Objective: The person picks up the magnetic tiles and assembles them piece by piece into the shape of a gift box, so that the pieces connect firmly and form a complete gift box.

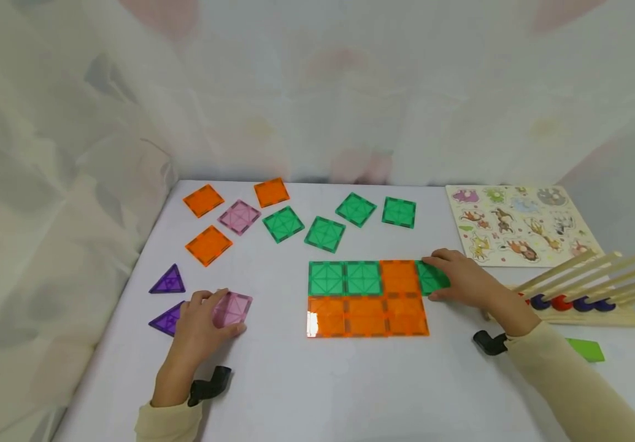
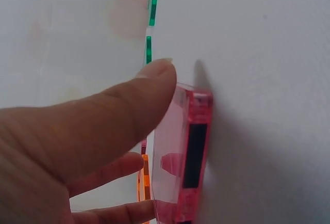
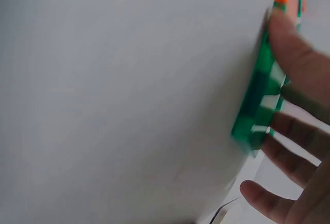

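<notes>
My left hand (image 1: 198,328) grips a pink square magnetic tile (image 1: 237,308) by its edges, left of the tile grid. In the left wrist view the thumb lies along that tile's near corner, with fingertips on its far side. My right hand (image 1: 467,281) holds a green square magnetic tile (image 1: 431,278) between thumb and fingers; its left edge meets the upper right orange tile (image 1: 399,277). That grid has two green tiles (image 1: 345,278) and this orange one in its upper row, over three orange tiles (image 1: 365,316). Part of the held green tile is hidden by the fingers.
Loose green (image 1: 324,234), orange (image 1: 209,245) and pink (image 1: 239,217) tiles lie toward the back. Purple triangle tiles (image 1: 168,281) lie by the left hand. An animal puzzle board (image 1: 516,230), a wooden peg rack with beads (image 1: 626,316) and a light green block (image 1: 586,350) stand right.
</notes>
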